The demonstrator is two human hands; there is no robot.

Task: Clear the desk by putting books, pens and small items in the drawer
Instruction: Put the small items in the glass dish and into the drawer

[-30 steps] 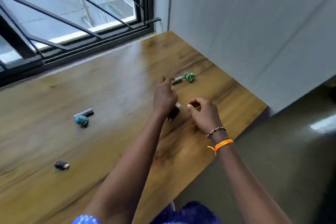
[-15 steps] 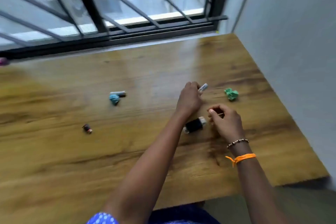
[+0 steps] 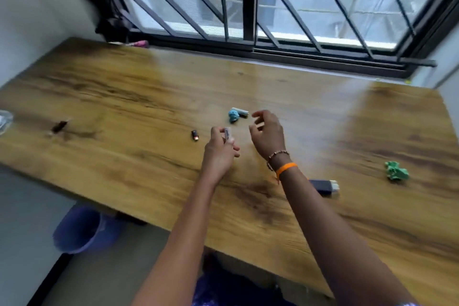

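Observation:
My left hand [image 3: 219,151] grips a small white tube [image 3: 228,134] above the middle of the wooden desk [image 3: 124,112]. My right hand [image 3: 267,133], with an orange band and a bead bracelet at the wrist, hovers with loosely curled fingers just right of a blue crumpled scrap [image 3: 233,116] and a small white-and-dark tube [image 3: 240,111]. Whether it still holds anything, I cannot make out. A tiny dark cap [image 3: 195,135] lies left of my left hand. A dark block with a white end [image 3: 324,186] lies behind my right forearm. A green crumpled scrap [image 3: 396,172] lies at the right.
A small dark item [image 3: 59,126] lies at the desk's left, with a clear plastic thing [image 3: 3,120] at the left edge. A pink object [image 3: 140,44] rests by the barred window [image 3: 248,7]. A purple bin [image 3: 84,230] stands on the floor below the desk's near edge.
The view has swung left. My left hand lifted the white tube off the desk and carried it left. My right hand moved to the blue scrap, and the dark block stays behind.

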